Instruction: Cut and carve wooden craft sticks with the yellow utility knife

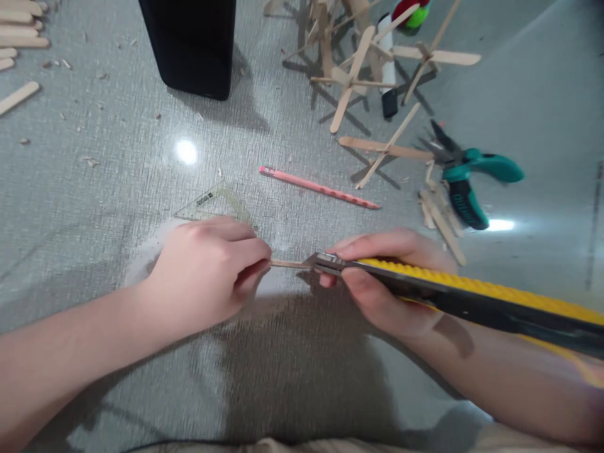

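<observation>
My left hand [212, 267] pinches one end of a thin wooden craft stick [289, 264], seen edge-on, low over the table. In my right hand [391, 283] is a yellow and black utility knife [453, 286], gripped near its front end. The knife's blade meets the free end of the stick; whether it has cut in cannot be made out. Just beyond my left hand lies a clear set square [212, 200], partly covered by the fingers. A pink pencil [321, 187] rests on the table past both hands.
Pliers with teal handles [462, 167] lie at the right by wooden offcuts [441, 220]. Crossed craft-stick pieces [350, 80] and a white marker [387, 63] stand behind. A black object [195, 50] is at the back, loose craft sticks [21, 31] at far left.
</observation>
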A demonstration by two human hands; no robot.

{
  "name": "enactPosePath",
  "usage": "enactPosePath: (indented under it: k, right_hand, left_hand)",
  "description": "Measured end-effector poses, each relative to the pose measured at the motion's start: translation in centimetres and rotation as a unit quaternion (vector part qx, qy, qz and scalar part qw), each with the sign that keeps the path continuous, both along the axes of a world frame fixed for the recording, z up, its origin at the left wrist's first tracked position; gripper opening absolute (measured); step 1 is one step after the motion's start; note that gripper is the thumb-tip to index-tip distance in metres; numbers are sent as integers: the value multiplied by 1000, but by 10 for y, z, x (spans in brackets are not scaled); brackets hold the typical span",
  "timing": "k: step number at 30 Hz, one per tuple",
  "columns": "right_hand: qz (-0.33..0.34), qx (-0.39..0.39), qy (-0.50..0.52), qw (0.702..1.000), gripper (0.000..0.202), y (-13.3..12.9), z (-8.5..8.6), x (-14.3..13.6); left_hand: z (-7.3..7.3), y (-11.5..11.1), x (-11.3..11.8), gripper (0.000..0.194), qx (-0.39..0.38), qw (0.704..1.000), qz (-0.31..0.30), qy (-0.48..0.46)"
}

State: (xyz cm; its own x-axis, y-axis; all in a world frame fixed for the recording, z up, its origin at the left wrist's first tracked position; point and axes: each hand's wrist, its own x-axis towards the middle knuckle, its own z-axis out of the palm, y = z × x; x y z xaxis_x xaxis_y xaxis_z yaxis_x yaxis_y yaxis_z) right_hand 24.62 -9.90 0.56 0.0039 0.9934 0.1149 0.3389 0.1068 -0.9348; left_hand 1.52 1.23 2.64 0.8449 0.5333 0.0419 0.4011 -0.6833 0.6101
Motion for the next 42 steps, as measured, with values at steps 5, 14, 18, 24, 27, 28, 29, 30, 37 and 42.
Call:
enactPosePath:
  k: [5,14,18,24,27,28,29,30,37,42]
  right_hand:
    - [-46,44,25,998,22,4,6,-6]
    - [-14,69,24,997,29,5,2,-6]
    - [-8,65,27,998,31,5,-1,-4]
    - [11,74,20,997,31,5,0,-3]
    - [3,71,-2,997,27,8,2,-5]
    - [-2,69,-9,998,24,9,4,-6]
    - [-6,64,-14,998,20,10,5,-7]
    - [-8,58,-18,998,17,11,7,-8]
    - [61,33,-59,996,12,20,14,-15]
    - [77,41,-65,994,10,22,12,-16]
  left_hand:
    - [5,2,-2,9,-69,995,75,-2]
    - [4,-11,8,58,-219,965,118,-84]
    - [-2,-8,9,51,-136,985,46,-97]
    - [-4,0,7,22,-92,989,22,-113]
    - [0,2,8,22,-105,988,27,-108]
    - [1,2,8,22,-111,988,29,-103]
    - [2,2,9,23,-119,987,35,-100]
    - [2,2,9,23,-131,986,44,-96]
    - [6,7,14,18,-164,984,72,-3]
    - [11,12,16,21,-201,978,50,22]
